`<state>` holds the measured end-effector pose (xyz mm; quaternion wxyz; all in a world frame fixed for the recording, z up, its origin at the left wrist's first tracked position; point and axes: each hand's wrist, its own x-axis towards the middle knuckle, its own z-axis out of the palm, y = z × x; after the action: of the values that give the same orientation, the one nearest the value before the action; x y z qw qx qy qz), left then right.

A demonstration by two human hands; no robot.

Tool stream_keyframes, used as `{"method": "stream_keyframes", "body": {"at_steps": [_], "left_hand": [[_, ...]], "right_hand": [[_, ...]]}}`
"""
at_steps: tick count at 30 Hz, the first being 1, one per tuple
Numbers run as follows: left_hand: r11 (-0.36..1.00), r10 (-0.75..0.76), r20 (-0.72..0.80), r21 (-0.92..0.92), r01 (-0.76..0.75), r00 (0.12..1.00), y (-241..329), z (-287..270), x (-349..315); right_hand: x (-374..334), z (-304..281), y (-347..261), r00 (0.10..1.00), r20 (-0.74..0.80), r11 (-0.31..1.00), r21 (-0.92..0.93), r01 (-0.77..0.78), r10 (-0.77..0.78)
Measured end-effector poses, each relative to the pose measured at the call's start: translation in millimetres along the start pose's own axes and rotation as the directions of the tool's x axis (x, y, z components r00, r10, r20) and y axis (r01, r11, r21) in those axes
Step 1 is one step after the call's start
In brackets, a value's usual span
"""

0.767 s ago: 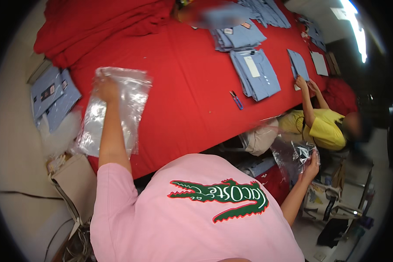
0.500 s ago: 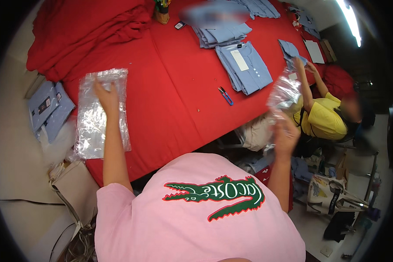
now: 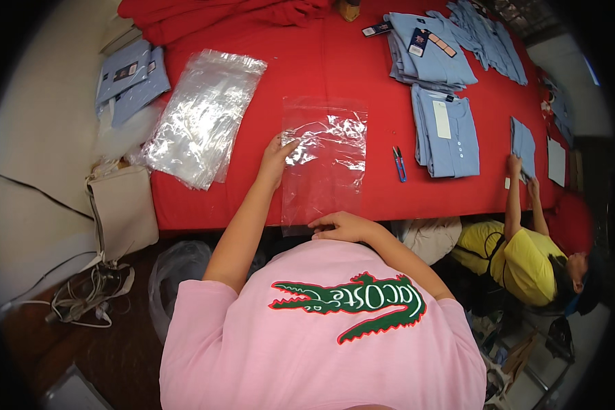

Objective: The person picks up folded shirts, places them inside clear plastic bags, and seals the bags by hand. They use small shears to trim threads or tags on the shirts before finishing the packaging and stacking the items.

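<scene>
A clear plastic bag (image 3: 324, 184) is spread before me, its near end over the table's front edge. My left hand (image 3: 275, 160) pinches its left side, thumb on top. Across the bag's near right corner lies my right hand (image 3: 346, 227), fingers pointing left and a little apart; their contact with the film is partly hidden. To the left rests a stack of clear plastic bags (image 3: 205, 119). Right of the bag are blue-handled thread snips (image 3: 399, 165) and a folded blue shirt (image 3: 447, 133) with a white tag.
More folded blue shirts (image 3: 434, 51) with dark tags are piled behind. Bagged blue shirts (image 3: 131, 75) sit at the far left. Red cloth (image 3: 219, 15) is bunched at the back. On the right a person in yellow (image 3: 519, 263) handles a blue garment (image 3: 523, 147).
The bag my right hand held up at the right is now spread in front of me. My left hand has left the bag stack and grips this bag. My view has shifted.
</scene>
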<state>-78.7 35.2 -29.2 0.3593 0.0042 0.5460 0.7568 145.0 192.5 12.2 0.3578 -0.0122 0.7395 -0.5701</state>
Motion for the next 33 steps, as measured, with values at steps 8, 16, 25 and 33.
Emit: {"method": "stream_keyframes", "body": {"at_steps": [8,16,25,33], "left_hand": [[0.938,0.138,0.196,0.288,-0.191,0.971,17,93,-35],[0.975,-0.047,0.574,0.202,-0.086,0.818,12,237,-55],[0.932,-0.025,0.2,-0.35,0.096,0.98,-12,305,193],[0.863,-0.146,0.1,-0.473,0.176,0.984,-3,391,246]], "right_hand": [[-52,-96,-70,0.692,-0.711,0.966,0.072,0.248,-0.125],[-162,-140,-19,0.478,-0.871,0.919,0.092,0.384,-0.113],[-289,-39,102,0.36,-0.827,0.28,0.502,0.818,0.433],[-352,37,146,0.128,-0.775,0.234,0.337,0.912,0.619]]}}
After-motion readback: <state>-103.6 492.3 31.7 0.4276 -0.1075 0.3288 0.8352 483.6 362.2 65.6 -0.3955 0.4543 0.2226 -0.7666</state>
